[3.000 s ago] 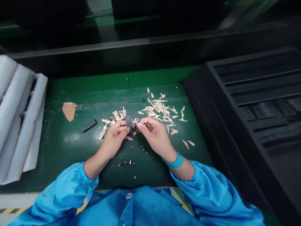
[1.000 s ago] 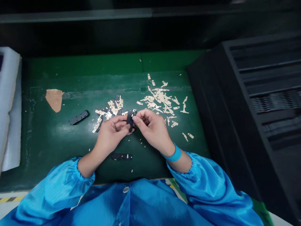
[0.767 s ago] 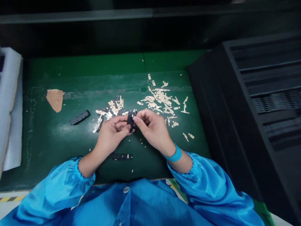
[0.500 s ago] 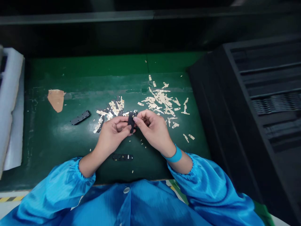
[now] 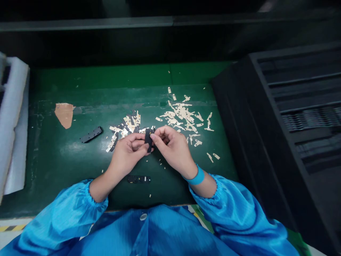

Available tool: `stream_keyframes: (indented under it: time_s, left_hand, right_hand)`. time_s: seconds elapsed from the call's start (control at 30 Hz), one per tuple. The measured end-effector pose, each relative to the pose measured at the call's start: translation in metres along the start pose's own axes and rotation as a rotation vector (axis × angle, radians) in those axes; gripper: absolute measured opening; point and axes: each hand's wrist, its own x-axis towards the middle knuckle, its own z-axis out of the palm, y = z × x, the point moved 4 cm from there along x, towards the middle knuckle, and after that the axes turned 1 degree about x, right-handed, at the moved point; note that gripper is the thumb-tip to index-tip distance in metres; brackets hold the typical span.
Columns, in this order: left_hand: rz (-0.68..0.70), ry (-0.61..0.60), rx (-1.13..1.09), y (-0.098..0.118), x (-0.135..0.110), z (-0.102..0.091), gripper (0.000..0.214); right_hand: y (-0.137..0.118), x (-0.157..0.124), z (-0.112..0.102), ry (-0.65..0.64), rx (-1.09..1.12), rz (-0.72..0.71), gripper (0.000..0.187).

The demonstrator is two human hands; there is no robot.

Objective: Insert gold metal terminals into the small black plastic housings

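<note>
My left hand and my right hand meet over the middle of the green mat. Between their fingertips stands a small black flat part, held upright. My left fingers curl round its left side. My right thumb and forefinger pinch at its upper right edge, where a small pale tab shows. A similar black part lies flat on the mat just below my hands. Another black part lies to the left.
Two heaps of pale peeled strips lie beyond my hands, one mixed with dark bits, one further right. A brown patch marks the mat. White foam trays stand at the left; black slotted trays fill the right.
My hands have stayed together on the black part with only small finger shifts. The view has drifted slightly.
</note>
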Motion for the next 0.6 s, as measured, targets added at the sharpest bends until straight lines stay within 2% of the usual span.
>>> stream_keyframes:
  time_s: [0.3,0.6]
  left_hand:
    - [0.083,0.019,0.044,-0.0029,-0.004,-0.0016,0.028]
    - [0.066,0.007,-0.003,-0.0046,-0.0038,-0.0014,0.031]
  right_hand:
    - [0.0031,-0.0013,0.0018,0.027,-0.045,-0.038,0.015]
    - [0.0006,-0.0035,-0.0012,0.013,-0.048,-0.057,0.023]
